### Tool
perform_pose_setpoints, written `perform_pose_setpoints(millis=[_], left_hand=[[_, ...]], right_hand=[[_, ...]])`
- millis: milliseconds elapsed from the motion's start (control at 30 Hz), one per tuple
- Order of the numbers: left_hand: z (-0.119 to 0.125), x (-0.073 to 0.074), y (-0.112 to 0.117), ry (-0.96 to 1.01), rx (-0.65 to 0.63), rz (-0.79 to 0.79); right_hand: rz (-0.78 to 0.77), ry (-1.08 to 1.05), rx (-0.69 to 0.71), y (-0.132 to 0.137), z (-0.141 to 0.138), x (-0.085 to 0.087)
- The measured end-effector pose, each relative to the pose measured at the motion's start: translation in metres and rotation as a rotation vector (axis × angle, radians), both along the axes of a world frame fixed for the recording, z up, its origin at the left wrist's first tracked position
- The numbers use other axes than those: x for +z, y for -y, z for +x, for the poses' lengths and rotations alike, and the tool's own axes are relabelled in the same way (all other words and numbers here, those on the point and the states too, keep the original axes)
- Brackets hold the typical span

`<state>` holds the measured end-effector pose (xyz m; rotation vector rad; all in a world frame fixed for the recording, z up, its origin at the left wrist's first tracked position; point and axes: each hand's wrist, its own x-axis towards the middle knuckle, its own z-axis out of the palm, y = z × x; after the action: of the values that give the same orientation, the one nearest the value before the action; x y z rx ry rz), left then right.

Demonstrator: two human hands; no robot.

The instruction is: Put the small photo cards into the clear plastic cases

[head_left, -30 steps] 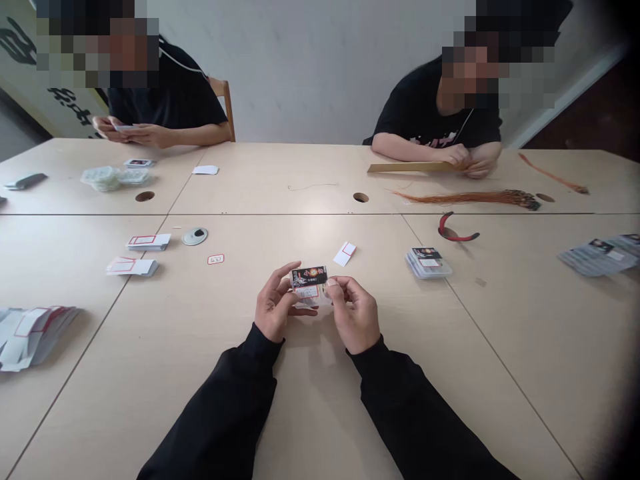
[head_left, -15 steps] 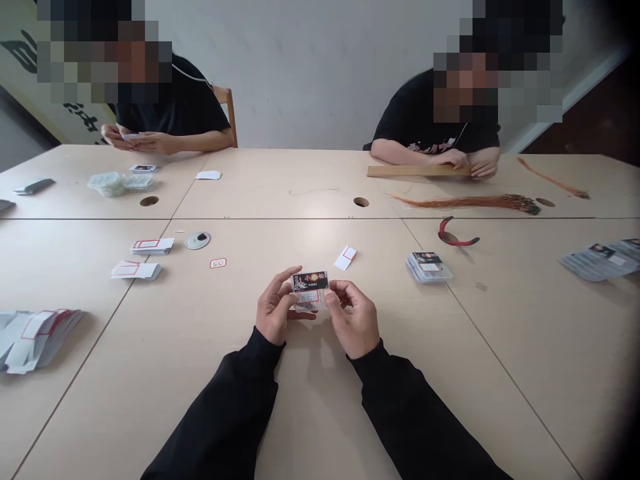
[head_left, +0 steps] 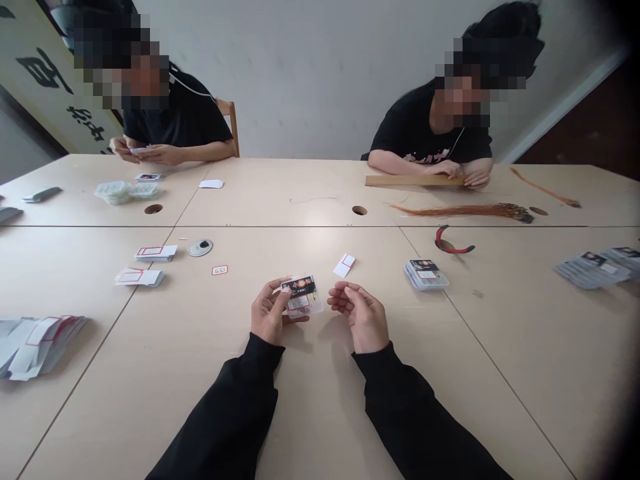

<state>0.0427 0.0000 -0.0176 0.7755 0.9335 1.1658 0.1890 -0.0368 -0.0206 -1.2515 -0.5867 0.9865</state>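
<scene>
Pale wooden tabletops [head_left: 430, 400] join into one long work surface before a white wall. Grey-white paper sleeves with red-outlined labels [head_left: 35, 347] lie in a loose pile at the far left, and a stack of clear plastic packets holding black printed cards [head_left: 426, 275] sits to the right. Near the middle, a clear rectangular plastic packet [head_left: 301, 295], with a black-and-red printed card inside, lies with its long axis running across the view, tilted slightly. The left hand [head_left: 269, 312] pinches its left end between thumb and fingers, clear of the table. The right hand [head_left: 361, 317] hangs open and empty, just apart from the packet's right edge. A small white card with a red outline [head_left: 344, 265] lies just beyond that gap.
</scene>
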Motion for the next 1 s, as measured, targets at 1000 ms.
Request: perform_pose_setpoints(millis=[1000], left_hand=[[0.0,-0.015,0.002,-0.237,-0.266,0.259]], right_hand=[[0.014,0.481,0.105,0.005,-0.011,-0.004]])
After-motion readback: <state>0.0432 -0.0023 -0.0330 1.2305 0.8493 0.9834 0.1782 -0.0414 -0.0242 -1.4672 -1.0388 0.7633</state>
